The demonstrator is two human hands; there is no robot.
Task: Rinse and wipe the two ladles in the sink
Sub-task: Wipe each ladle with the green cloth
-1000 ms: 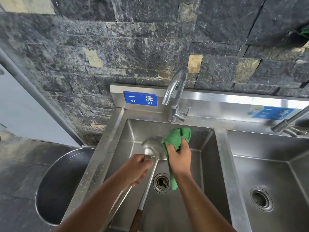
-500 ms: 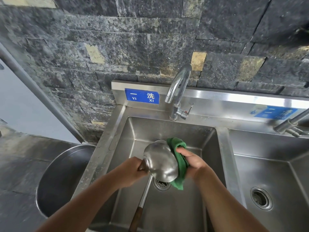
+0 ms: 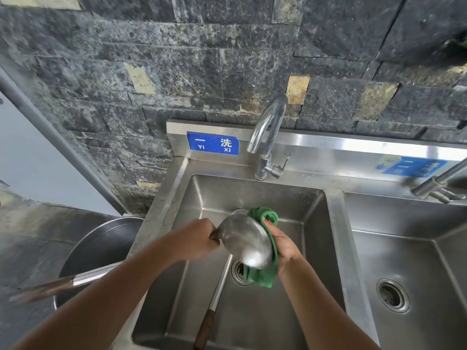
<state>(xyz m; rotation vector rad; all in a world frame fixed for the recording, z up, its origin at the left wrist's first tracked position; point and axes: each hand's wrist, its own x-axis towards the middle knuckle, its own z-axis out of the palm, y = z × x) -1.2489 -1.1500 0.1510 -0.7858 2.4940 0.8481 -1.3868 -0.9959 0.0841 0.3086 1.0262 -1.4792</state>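
Held ladle (image 3: 246, 241): in the head view, the only one supplied, we find it raised above the left basin of the sink (image 3: 252, 195), with the outer side of its bowl turned up. The left hand (image 3: 194, 239) is closed round the shaft where it meets the bowl, and the long handle runs out past the sink's left edge. The right hand (image 3: 284, 246) grips a green cloth (image 3: 264, 277), fingers curled over it, and holds it against the far side of the bowl.

The second ladle (image 3: 219, 286) lies on the basin floor. Its shaft passes beside the drain (image 3: 237, 272) and its wooden grip points toward the near wall. Its bowl is largely hidden behind the raised one, and no hand touches it. The faucet (image 3: 267, 127) shows no running water.

We judge the task partway done, with one ladle under the cloth. Whether either has been rinsed, or whether the one in the basin has had its wipe, we cannot tell.
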